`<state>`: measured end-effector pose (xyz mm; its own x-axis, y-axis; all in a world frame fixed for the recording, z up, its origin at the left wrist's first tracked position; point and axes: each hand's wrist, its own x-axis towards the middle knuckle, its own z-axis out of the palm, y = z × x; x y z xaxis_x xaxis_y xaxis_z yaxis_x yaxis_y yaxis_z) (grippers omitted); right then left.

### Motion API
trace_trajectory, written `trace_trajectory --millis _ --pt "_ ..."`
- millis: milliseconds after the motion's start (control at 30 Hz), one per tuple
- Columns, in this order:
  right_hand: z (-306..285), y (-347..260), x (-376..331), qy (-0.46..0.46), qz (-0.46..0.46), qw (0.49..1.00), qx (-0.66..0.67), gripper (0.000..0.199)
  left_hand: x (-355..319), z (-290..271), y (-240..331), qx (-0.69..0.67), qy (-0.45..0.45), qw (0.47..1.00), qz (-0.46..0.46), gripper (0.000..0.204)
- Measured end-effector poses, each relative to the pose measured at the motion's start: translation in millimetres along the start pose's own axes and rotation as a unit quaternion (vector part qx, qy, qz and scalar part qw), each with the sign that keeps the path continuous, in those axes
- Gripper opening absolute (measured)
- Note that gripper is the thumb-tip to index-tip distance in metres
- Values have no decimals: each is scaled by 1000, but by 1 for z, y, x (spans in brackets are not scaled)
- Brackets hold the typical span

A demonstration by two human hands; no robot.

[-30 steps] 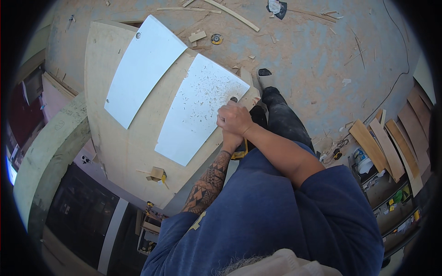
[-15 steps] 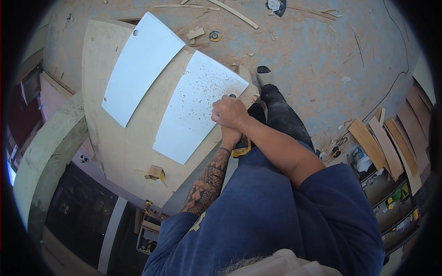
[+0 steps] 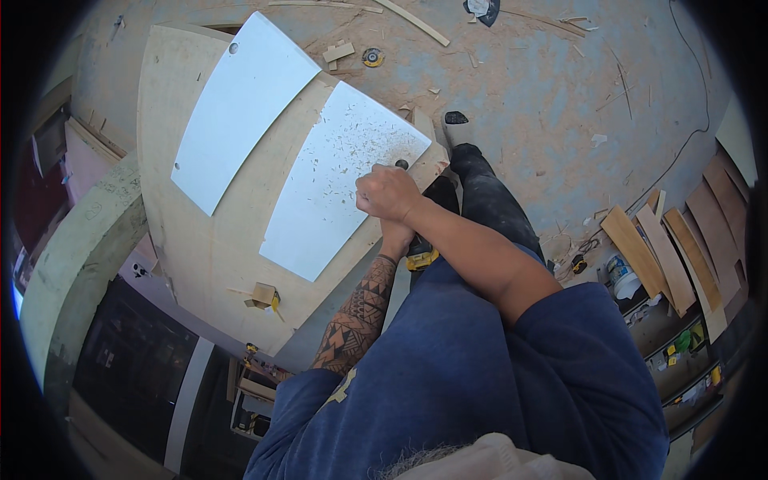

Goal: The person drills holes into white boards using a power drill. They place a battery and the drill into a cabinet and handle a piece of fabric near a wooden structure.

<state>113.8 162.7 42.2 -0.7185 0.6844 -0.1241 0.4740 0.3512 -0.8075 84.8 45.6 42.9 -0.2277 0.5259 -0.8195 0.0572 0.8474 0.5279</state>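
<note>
While both hands bunch at panel corner, notes:
R hand (image 3: pixel 388 192): fist closed over dark tool top, what exactly — can't tell.
L hand (image 3: pixel 398 236): under R, grip hidden; yellow-black power tool (image 3: pixel 422 258) just below.
Thing: white rectangular laminate panel (image 3: pixel 336 180), shavings on it, so drilling underway (judged).
Beyond hands: second white panel (image 3: pixel 240 108), holes done.
Labels: none legible.

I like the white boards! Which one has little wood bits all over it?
The white panel nearer the hands, speckled with chips. The other white panel looks clean.

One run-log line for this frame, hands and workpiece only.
right hand: fisted over near white panel corner | left hand: beneath right, grips yellow-black power tool | far white panel: untouched
</note>
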Motion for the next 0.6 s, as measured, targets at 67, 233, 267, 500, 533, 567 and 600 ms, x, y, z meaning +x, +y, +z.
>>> trace_trajectory --millis 67,233,267,500,533,567,600 --pt "-8 4 -4 0 12 1000 -1 15 2 5 4 -4 -11 999 -40 47" --pt "-13 -2 -21 21 2 1000 9 13 -1 14 -30 119 49 983 134 48" --pt "-9 -4 -21 30 -16 999 10 14 0 13 -34 120 48 982 135 48" --pt "-1 -7 -10 55 -7 998 -1 11 2 -6 -30 15 -10 999 36 51" --pt "-2 -6 -8 55 -6 998 -1 11 3 -6 -26 19 -14 999 39 51" --pt "-3 -4 -6 53 3 999 -1 11 5 -6 -21 19 -15 999 39 51" --pt "-3 -4 -4 50 13 999 -1 11 7 -7 -17 26 -28 999 17 51"
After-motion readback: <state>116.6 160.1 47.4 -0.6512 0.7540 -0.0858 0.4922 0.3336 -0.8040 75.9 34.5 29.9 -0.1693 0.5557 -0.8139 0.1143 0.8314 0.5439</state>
